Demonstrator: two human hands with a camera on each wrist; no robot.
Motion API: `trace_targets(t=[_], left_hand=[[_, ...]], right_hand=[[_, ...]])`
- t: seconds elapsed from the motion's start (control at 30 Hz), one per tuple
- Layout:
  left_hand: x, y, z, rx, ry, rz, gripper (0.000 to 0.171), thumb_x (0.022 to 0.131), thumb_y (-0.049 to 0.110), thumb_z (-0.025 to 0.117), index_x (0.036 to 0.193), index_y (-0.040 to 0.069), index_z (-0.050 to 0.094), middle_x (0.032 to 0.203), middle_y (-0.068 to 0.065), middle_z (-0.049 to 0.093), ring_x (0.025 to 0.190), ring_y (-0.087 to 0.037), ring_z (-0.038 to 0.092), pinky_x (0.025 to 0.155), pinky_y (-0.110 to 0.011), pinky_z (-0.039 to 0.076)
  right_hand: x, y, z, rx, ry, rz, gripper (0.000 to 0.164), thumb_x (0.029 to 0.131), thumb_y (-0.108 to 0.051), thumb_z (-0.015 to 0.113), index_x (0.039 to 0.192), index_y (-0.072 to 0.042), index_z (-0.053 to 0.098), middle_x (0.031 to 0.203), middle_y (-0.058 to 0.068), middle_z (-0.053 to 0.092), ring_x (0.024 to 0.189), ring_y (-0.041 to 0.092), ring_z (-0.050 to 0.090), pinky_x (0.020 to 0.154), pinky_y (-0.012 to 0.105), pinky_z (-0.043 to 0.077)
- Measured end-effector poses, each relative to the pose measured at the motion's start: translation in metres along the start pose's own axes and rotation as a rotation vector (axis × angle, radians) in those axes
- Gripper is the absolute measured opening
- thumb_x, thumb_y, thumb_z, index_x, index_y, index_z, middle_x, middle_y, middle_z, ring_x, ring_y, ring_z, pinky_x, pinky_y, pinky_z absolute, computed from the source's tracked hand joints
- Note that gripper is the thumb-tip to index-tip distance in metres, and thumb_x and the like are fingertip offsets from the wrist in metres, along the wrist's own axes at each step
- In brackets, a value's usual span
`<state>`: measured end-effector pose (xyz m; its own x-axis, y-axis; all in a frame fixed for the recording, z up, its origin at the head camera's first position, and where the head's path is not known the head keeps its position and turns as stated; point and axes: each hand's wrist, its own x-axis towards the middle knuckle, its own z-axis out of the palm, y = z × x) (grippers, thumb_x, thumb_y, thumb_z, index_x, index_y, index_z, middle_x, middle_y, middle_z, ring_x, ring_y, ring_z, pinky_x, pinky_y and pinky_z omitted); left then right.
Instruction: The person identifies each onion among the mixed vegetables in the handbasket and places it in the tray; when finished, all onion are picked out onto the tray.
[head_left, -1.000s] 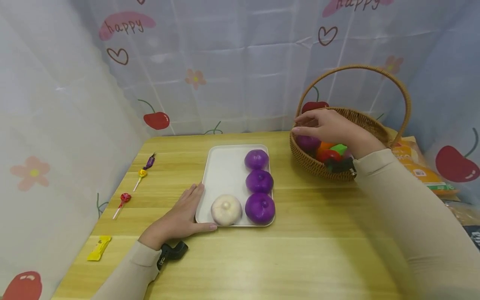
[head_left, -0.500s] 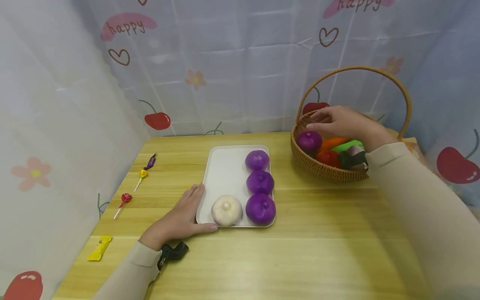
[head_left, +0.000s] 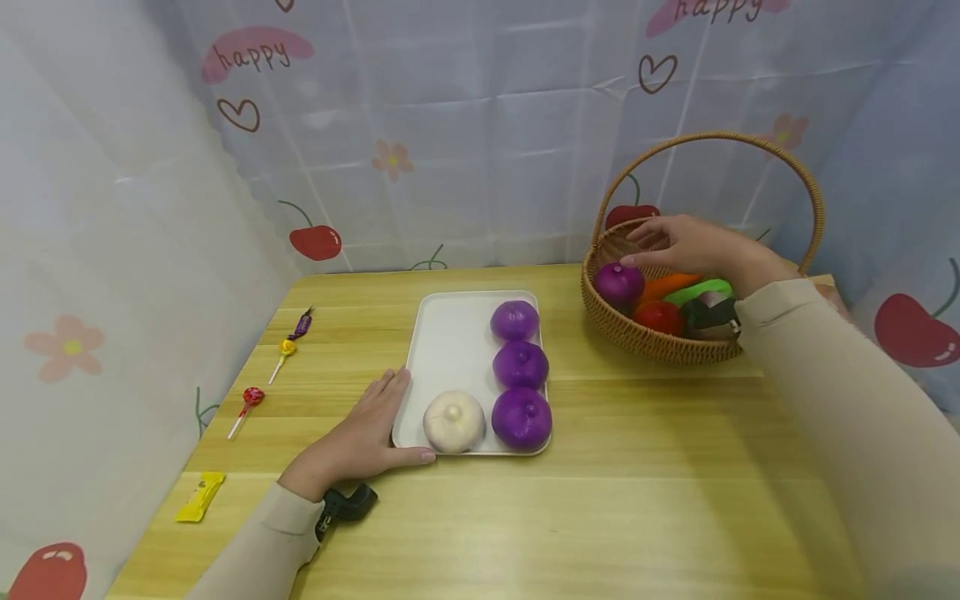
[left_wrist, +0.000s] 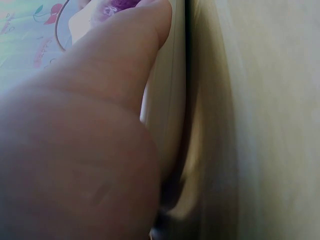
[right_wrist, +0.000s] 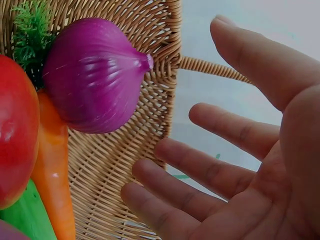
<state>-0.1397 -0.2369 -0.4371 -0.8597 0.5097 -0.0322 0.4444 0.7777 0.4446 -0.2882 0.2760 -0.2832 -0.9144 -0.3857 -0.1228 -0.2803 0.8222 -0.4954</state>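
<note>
My right hand point(head_left: 697, 250) hovers over the wicker basket point(head_left: 645, 339), fingers spread and nothing held. Just below its thumb in the head view is a purple onion point(head_left: 618, 287); the right wrist view shows a gap between this onion point(right_wrist: 95, 75) and the fingers. My left hand point(head_left: 360, 435) lies against the near left corner of a white tray point(head_left: 450, 333), thumb along the front rim, fingers at the left side. Purple onions point(head_left: 520, 365) form a column along the tray's right side. Beside the nearest one sits a white garlic-like bulb point(head_left: 453, 422).
In the basket also lie a carrot point(right_wrist: 55, 175), a red tomato-like piece point(right_wrist: 17, 135) and a green piece point(right_wrist: 27, 210); its tall handle point(head_left: 712, 136) arches above. Along the table's left edge are a yellow candy point(head_left: 199, 497), a red lollipop point(head_left: 252, 396), a yellow lollipop point(head_left: 286, 347) and a purple candy point(head_left: 302, 324).
My right hand has shifted right above the basket, uncovering the purple onion and other vegetables there. The left hand and the tray with its contents stay put.
</note>
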Motion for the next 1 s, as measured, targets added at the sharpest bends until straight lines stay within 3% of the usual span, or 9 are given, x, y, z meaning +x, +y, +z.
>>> trace_targets(t=[0.3,0.73,1.0], left_hand=[[0.0,0.0,0.0,-0.001,-0.002,0.001,0.137,0.081,0.083,0.069,0.166,-0.005,0.007,0.173,-0.021,0.008,0.158,-0.039,0.002,0.125,-0.056,0.006],[0.0,0.0,-0.002,0.001,-0.006,0.0,0.136,0.082,0.082,0.07,0.166,-0.004,0.006,0.173,-0.021,0.007,0.158,-0.039,0.002,0.125,-0.055,0.005],[0.0,-0.001,-0.001,-0.004,-0.004,-0.005,0.136,0.082,0.082,0.069,0.167,-0.004,0.006,0.173,-0.021,0.007,0.158,-0.039,0.002,0.125,-0.056,0.005]], right_hand=[[0.003,0.007,0.001,-0.012,-0.037,-0.019,0.081,0.099,-0.055,0.07,0.157,-0.003,0.046,0.15,0.028,0.05,0.132,0.048,0.05,0.104,0.067,0.044],[0.011,0.016,0.01,0.095,-0.106,-0.011,0.081,0.098,-0.039,0.078,0.158,0.001,0.042,0.151,0.031,0.047,0.136,0.05,0.046,0.107,0.066,0.042],[0.018,0.021,0.015,0.151,-0.139,-0.032,0.072,0.099,-0.025,0.078,0.157,0.001,0.044,0.154,0.028,0.046,0.138,0.05,0.044,0.107,0.065,0.042]])
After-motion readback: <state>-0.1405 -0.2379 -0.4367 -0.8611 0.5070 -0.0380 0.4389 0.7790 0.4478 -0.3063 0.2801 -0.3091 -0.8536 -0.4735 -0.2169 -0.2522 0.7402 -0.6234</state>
